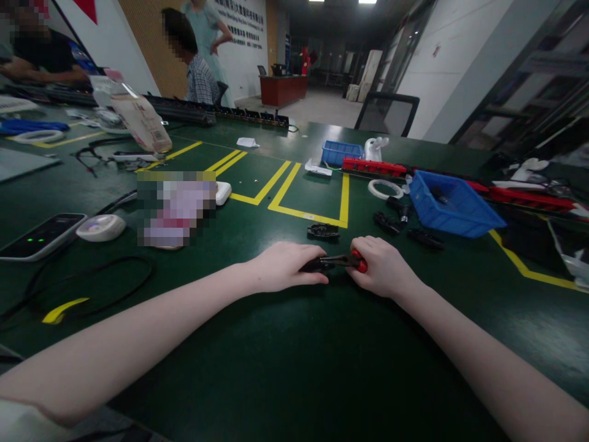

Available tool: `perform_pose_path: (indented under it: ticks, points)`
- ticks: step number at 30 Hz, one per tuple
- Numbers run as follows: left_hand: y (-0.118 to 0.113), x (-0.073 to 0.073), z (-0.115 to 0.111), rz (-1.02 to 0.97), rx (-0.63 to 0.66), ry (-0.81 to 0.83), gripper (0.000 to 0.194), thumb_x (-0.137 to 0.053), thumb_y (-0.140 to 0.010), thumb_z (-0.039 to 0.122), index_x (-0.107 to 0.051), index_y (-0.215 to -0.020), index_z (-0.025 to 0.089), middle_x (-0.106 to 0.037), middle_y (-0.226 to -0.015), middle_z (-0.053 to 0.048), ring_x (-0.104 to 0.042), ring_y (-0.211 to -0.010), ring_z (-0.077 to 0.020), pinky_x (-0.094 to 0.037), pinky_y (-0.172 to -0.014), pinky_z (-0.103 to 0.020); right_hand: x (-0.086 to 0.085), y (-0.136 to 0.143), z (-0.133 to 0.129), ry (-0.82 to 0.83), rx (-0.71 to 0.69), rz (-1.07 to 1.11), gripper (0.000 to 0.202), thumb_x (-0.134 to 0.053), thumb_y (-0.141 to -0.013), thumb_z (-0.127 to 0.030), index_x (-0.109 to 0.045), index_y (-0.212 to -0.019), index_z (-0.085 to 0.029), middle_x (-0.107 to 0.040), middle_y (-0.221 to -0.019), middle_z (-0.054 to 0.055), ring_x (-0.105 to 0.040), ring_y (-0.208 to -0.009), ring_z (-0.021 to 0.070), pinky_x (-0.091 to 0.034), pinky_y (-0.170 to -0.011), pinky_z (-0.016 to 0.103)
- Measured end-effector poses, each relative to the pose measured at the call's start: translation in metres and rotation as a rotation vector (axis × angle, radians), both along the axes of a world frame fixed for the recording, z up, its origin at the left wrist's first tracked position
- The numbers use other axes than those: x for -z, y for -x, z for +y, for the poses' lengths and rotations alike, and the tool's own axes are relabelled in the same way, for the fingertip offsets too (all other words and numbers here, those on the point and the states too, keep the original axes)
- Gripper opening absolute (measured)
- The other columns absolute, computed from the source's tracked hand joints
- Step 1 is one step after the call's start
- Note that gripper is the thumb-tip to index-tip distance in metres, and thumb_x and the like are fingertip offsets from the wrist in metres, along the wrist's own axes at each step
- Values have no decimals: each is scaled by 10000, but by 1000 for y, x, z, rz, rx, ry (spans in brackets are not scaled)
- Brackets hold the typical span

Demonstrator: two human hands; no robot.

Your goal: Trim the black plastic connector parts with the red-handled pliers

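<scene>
My left hand [291, 266] is closed around a small black part [317, 264] above the green table. In my right hand [380, 265] are red-handled pliers [346, 261], whose dark jaws point left and meet the black part. A similar black piece [323, 231] lies on the table just beyond my hands. More black pieces [387, 223] rest to the right of it, beside a blue bin [453, 202]. Small details of the held part are too dark to make out.
A roll of white tape [385, 189], a smaller blue basket [342, 152] and red strips [375, 167] lie farther back. Left are a phone [177, 215], a bottle [140, 120], a white round device [101, 228] and black cables. People are beyond the table.
</scene>
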State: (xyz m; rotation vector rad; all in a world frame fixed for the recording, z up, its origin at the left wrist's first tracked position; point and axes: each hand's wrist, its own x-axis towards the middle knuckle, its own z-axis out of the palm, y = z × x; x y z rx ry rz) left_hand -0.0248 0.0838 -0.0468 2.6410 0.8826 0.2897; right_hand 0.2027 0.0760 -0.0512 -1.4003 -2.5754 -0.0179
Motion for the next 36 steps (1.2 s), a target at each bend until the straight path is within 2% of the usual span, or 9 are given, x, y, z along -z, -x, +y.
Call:
perform_pose_path:
  ticks: [5, 8, 10, 16, 22, 25, 31, 34, 36]
  points:
    - [-3, 4, -2, 86, -19, -260, 391, -522, -893, 454, -520, -1131, 144, -647, -1062, -57, -609, -764, -185, -432, -652, -280, 1, -1, 0, -1, 6, 19, 118, -513, -728, -269, -414, -717, -206, -546, -709, 55, -470, -654, 187, -352, -591, 296]
    - [-4, 3, -3, 106, -16, -314, 388, -514, -901, 443, -523, -1131, 132, -648, -1056, -63, -610, -766, -184, -433, -668, -287, 1, -1, 0, -3, 10, 21, 118, -515, -721, -263, -411, -710, -207, -543, -703, 53, -467, -651, 185, -347, -588, 294]
    - [-3, 2, -3, 97, -17, -270, 376, -499, -906, 449, -535, -1112, 137, -652, -1028, -56, -606, -740, -179, -427, -642, -278, 0, 0, 0, -3, 13, 19, 122, -515, -721, -261, -406, -706, -208, -542, -701, 54, -468, -650, 186, -346, -586, 294]
    - [-1, -2, -2, 4, 30, 38, 343, -415, -944, 453, -580, -938, 153, -633, -795, -15, -577, -637, -145, -383, -547, -229, -1, 0, -2, -2, 16, 11, 128, -520, -726, -255, -404, -705, -208, -550, -713, 59, -476, -654, 187, -352, -594, 295]
    - [0, -3, -1, -45, 18, 127, 341, -439, -929, 469, -584, -924, 160, -625, -771, -11, -584, -648, -152, -384, -565, -234, 0, -1, -1, -2, 11, 8, 125, -519, -728, -258, -407, -708, -206, -551, -715, 58, -473, -657, 187, -352, -592, 294]
    - [0, -1, -1, -57, 0, 99, 329, -486, -906, 473, -566, -1023, 177, -647, -859, -15, -606, -708, -164, -406, -586, -238, 1, -1, -1, -8, 9, 8, 123, -521, -717, -255, -409, -711, -206, -548, -712, 57, -472, -660, 189, -352, -597, 297]
    - [1, 6, 0, -52, -27, -89, 378, -551, -877, 450, -506, -1154, 197, -641, -1067, -26, -626, -832, -177, -447, -665, -264, 1, -1, 0, -15, 6, 7, 120, -523, -714, -257, -415, -719, -205, -547, -710, 55, -466, -654, 185, -351, -599, 298]
    - [1, 7, 0, -27, -38, -156, 409, -532, -884, 464, -488, -1197, 203, -630, -1097, -26, -622, -838, -176, -446, -676, -272, 1, -1, 0, -12, 4, 9, 121, -522, -717, -256, -411, -720, -207, -547, -711, 53, -472, -654, 186, -352, -598, 296]
    - [1, 5, -1, -23, -21, -151, 384, -500, -899, 475, -518, -1162, 195, -646, -1035, -20, -616, -774, -162, -433, -646, -260, 1, -1, 0, -13, 5, 11, 122, -520, -720, -254, -408, -717, -208, -546, -706, 51, -473, -649, 184, -352, -596, 294]
